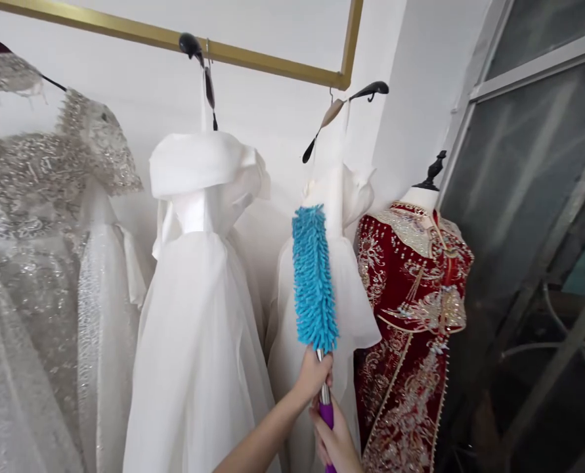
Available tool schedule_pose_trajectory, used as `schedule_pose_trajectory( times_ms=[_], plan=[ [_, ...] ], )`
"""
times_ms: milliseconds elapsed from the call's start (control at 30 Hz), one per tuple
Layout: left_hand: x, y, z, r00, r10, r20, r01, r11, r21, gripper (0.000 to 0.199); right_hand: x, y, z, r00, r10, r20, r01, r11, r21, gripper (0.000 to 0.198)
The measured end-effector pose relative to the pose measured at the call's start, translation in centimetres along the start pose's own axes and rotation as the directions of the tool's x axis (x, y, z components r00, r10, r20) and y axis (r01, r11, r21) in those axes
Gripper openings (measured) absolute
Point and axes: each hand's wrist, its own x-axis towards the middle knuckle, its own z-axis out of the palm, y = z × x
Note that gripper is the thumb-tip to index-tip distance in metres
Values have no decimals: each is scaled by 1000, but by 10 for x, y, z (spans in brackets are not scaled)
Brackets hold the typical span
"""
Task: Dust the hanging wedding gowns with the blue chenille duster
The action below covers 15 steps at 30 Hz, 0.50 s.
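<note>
A duster (314, 279) with a blue chenille head, a metal shaft and a purple handle stands almost upright in front of me. My left hand (314, 374) is closed around the metal shaft just below the blue head. Lower down, my right hand (336, 437) wraps the purple handle. The duster's head is in front of a white dress (354, 282) on a dark hanger (332, 113), covering part of its bodice and skirt. Whether the fibres touch the fabric I cannot tell.
A gold rail (272, 62) carries the hangers. To the left hang another white gown (188, 309) and a silver sequined gown (31, 197). At the right, a mannequin wears a red embroidered outfit (415, 289), beside a dark glass panel (533, 197) in a metal frame.
</note>
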Motion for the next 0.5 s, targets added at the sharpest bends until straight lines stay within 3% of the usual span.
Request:
schedule_pose_trajectory(
  times_ms=[100, 200, 300, 400, 500],
  plan=[
    [-9, -32, -10, 997, -54, -46, 55, 998, 23, 15, -9, 32, 2, 999, -17, -30, 19, 999, 47, 74],
    [-14, -36, -25, 997, -65, -53, 66, 998, 16, 18, -17, 29, 11, 999, -21, -24, 22, 999, 49, 68],
    [-16, -3, -49, 999, -26, -44, 27, 1000, 5, 21, -19, -8, 35, 989, 65, 133, -64, 998, -9, 74],
    [-24, 40, -78, 997, 17, -78, -16, 1000, 15, 22, -21, -42, 70, 972, 55, 228, -44, 998, -54, 82],
    [-40, 56, -106, 992, 21, -122, -17, 999, 35, 22, -26, -39, 97, 956, 4, 295, 8, 999, -38, 77]
  ],
)
